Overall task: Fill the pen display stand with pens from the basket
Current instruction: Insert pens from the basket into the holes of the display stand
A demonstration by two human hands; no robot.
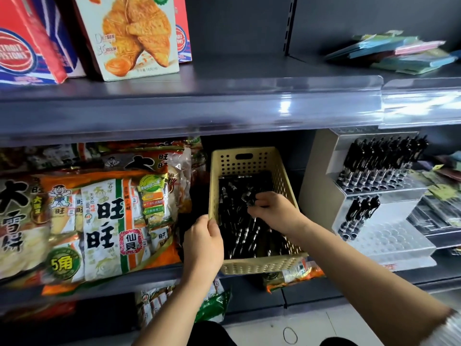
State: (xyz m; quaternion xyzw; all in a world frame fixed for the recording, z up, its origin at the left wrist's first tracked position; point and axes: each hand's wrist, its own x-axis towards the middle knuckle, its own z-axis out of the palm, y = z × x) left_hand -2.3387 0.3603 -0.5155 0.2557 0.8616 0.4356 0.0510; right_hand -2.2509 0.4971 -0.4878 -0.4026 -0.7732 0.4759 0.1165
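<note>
Two hands are working at the basket [259, 267]. My left hand [203, 242] is gripping its left rim near the front corner, thumb hooked over the edge, steadying it on the shelf [411, 275]. My right hand [273, 209] is reaching down inside, fingers curled and pinching black pens [249, 199] by one end; I cannot tell whether it is one pen or several. Under it the loose pens [240, 234] are lying in a heap on the basket floor, most with their long axes running front to back, away from me.

The pen display stand [399, 248] is sitting just beside the basket, off to the right of my right hand, so that hand is the nearer one and the left is well placed to keep holding. Its lowest step is showing bare holes, the middle step is carrying three pens [359, 216] at its left end, and the top step is holding a full row [381, 166], all standing nearly upright. I am judging that what I lift needs swinging rightward and tipping from lying to standing, aimed at the holes next to those three.
</note>
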